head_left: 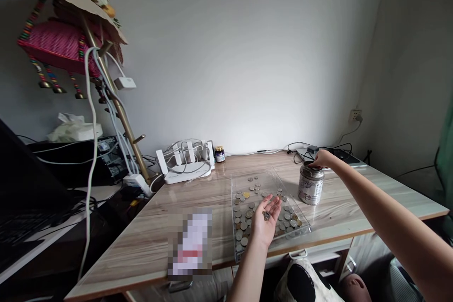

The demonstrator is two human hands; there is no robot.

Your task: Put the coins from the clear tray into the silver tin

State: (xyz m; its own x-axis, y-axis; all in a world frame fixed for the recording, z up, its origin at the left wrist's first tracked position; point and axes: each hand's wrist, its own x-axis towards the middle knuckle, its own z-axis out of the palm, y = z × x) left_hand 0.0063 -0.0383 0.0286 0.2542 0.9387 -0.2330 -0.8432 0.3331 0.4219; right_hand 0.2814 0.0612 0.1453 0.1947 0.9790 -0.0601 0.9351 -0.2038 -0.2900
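Head view: left hand (264, 219) palm-up, grip open, cradling small coins (266, 215) over clear plastic coin tray (247, 177); right hand (321, 158) fingertips pinched atop patterned silver tin (310, 184), two o'clock of tray, on pale wood-grain worktop (198, 198).

Single head-worn view
It looks forward and down from the near edge across the surface (198, 198) toward the far wall.
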